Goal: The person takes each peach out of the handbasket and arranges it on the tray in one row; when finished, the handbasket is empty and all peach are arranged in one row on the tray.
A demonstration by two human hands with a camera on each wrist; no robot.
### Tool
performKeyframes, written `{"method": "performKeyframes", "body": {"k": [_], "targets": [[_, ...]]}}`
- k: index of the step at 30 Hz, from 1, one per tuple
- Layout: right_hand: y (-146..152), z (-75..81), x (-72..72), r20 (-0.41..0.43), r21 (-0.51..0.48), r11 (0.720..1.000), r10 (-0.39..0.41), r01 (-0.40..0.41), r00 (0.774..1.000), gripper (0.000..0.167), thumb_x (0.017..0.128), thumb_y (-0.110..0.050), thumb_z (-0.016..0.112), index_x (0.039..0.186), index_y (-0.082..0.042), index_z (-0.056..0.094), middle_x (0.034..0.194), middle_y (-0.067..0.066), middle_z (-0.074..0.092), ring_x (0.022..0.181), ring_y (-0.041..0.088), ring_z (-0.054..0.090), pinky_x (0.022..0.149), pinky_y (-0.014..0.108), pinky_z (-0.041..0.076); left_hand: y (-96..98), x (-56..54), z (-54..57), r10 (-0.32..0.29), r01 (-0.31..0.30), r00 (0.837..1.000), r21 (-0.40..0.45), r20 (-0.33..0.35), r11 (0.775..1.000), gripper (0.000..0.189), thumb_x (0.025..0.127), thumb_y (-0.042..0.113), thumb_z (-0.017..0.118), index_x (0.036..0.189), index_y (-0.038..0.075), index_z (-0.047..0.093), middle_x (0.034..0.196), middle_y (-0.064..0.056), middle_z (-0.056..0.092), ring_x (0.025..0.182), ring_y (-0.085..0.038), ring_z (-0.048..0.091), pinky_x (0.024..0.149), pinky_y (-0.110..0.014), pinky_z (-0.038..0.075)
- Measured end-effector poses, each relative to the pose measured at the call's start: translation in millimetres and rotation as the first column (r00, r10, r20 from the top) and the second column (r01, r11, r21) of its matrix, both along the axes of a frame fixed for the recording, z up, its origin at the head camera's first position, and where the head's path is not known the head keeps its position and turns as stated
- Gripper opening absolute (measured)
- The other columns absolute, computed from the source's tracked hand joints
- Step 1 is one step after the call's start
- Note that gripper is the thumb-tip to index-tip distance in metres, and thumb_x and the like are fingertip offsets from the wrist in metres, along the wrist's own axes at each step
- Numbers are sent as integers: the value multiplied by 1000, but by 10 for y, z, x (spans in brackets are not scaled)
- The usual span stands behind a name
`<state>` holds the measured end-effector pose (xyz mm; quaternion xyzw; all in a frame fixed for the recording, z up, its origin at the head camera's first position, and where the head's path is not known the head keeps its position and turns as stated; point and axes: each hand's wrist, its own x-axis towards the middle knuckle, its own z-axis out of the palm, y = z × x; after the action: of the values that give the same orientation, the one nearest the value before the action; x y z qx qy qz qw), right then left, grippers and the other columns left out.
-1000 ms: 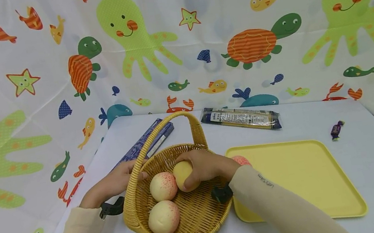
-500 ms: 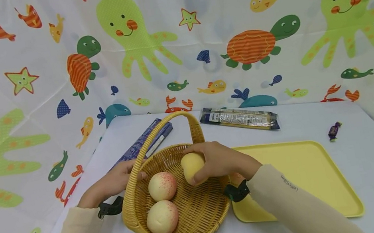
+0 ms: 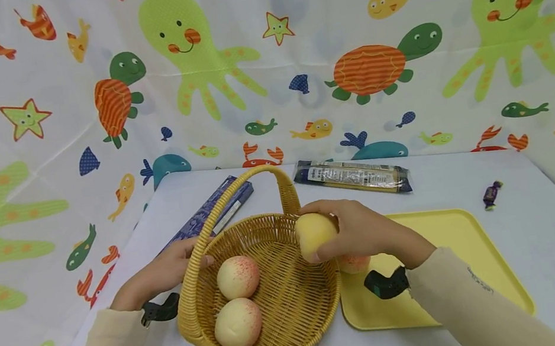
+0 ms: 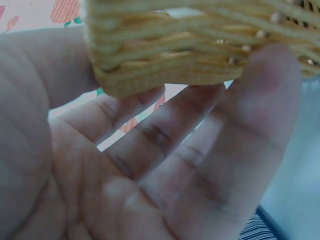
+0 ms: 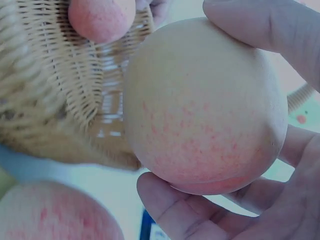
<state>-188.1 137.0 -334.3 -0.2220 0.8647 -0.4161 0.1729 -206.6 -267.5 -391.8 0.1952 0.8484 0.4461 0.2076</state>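
Note:
My right hand (image 3: 364,232) holds a pale yellow peach (image 3: 315,234) above the right rim of a wicker basket (image 3: 288,297). In the right wrist view, thumb and fingers close around the held peach (image 5: 205,110), whose lower side is speckled red. Two more peaches, one (image 3: 238,277) behind the other (image 3: 238,326), lie on the left inside the basket. With my left hand (image 3: 163,272) I grip the basket's left rim; the left wrist view has its woven edge (image 4: 150,60) between thumb and fingers. Another peach (image 3: 354,263), partly hidden, rests on the yellow tray (image 3: 454,272).
The basket's tall handle (image 3: 218,206) arches over its opening. Behind the basket lies a long blue box (image 3: 213,209). A clear-wrapped package (image 3: 352,176) is at the back, and a purple wrapped candy (image 3: 493,195) sits at the right. A patterned curtain (image 3: 238,53) encloses the table.
My right hand has lifted the peach from beside the other two and carried it rightward to the basket's right rim. The left hand has stayed on the basket.

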Motion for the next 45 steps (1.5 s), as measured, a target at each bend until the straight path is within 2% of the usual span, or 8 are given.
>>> {"method": "performKeyframes", "body": {"k": [8, 12, 21, 32, 41, 45], "targets": [[276, 4, 32, 11, 6, 997, -83, 83, 996, 80, 77, -37, 91, 149, -29, 55, 120, 6, 65, 95, 26, 62, 75, 38, 55, -10, 4, 17, -7, 7, 1000, -19, -4, 1000, 37, 102, 18, 64, 136, 3, 63, 123, -16, 71, 109, -27, 66, 85, -36, 57], [409, -8, 41, 11, 0, 995, -96, 96, 995, 79, 79, -32, 88, 150, -22, 55, 120, 9, 65, 94, 26, 62, 75, 39, 54, -7, 4, 14, -6, 6, 1000, -2, 7, 1000, 39, 103, 17, 64, 138, 1, 62, 124, -18, 70, 107, -28, 68, 82, -36, 58], [689, -48, 64, -5, 16, 988, -154, 154, 988, 81, 79, -32, 89, 151, -19, 54, 138, 12, 57, 98, 29, 60, 77, 40, 54, 12, 14, 7, 8, -8, 1000, -3, 6, 1000, 45, 105, 20, 62, 145, 1, 56, 132, -22, 66, 116, -33, 68, 87, -42, 60], [922, -102, 76, 13, 2, 984, -177, 177, 984, 84, 82, -31, 88, 154, -12, 49, 154, 19, 45, 98, 28, 60, 77, 39, 54, 19, 11, 1, -2, 2, 1000, -1, -6, 1000, 39, 105, 21, 62, 140, 3, 61, 128, -18, 68, 115, -29, 67, 86, -36, 58], [1048, -266, 48, 64, 2, 978, -208, 208, 976, 86, 81, -26, 88, 154, -7, 47, 133, 18, 56, 91, 25, 63, 79, 38, 54, 0, -7, 2, -15, 15, 1000, 4, 5, 1000, 35, 103, 19, 64, 134, 2, 64, 120, -17, 71, 104, -28, 68, 81, -36, 59], [1079, -337, 31, 93, -12, 977, -212, 214, 973, 88, 80, -22, 89, 154, -4, 45, 125, 17, 60, 92, 25, 64, 79, 37, 55, -6, -15, -1, -23, 23, 1000, 9, 5, 1000, 33, 103, 18, 64, 132, 2, 64, 119, -17, 71, 104, -28, 69, 82, -35, 59]]}}
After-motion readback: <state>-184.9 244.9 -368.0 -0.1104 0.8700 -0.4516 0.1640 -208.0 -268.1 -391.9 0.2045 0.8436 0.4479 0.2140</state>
